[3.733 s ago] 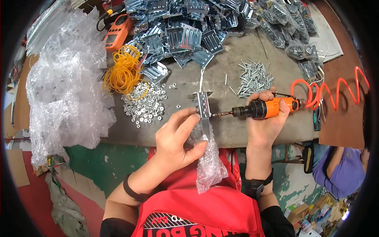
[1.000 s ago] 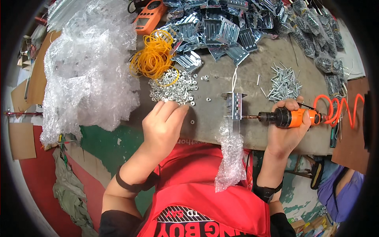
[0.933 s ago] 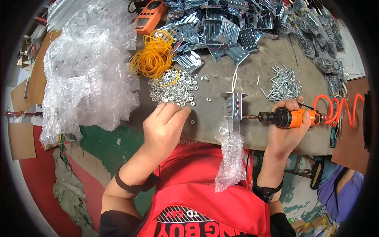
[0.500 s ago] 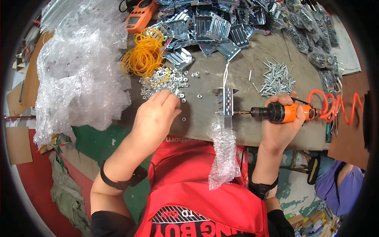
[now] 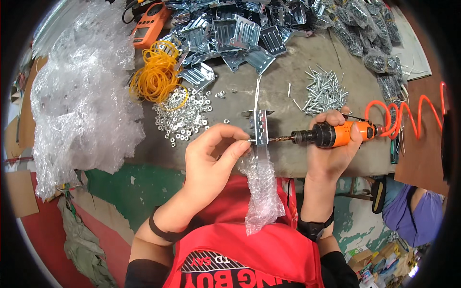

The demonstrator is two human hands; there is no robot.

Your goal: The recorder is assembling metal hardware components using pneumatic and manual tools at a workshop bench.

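Observation:
An orange and black air screwdriver lies level in my right hand, fingers wrapped round its body. Its bit meets the right side of a slim metal assembly with a row of slots. On the opposite side, my left hand pinches a small shiny nut, mostly hidden by thumb and forefinger, against the assembly at the bit's height. White wires run from the assembly's far end. Clear bubble wrap covers its near end and hangs over the table edge toward my red apron.
Loose nuts lie left, beside yellow rubber bands. Screws are heaped right. Metal brackets pile up behind, near an orange meter. Bubble wrap sheets cover the far left; a coiled red hose trails right.
My left hand has moved right from the nut pile to the assembly's left side and now pinches there. My right hand keeps the screwdriver at the assembly. The whole view has shifted slightly.

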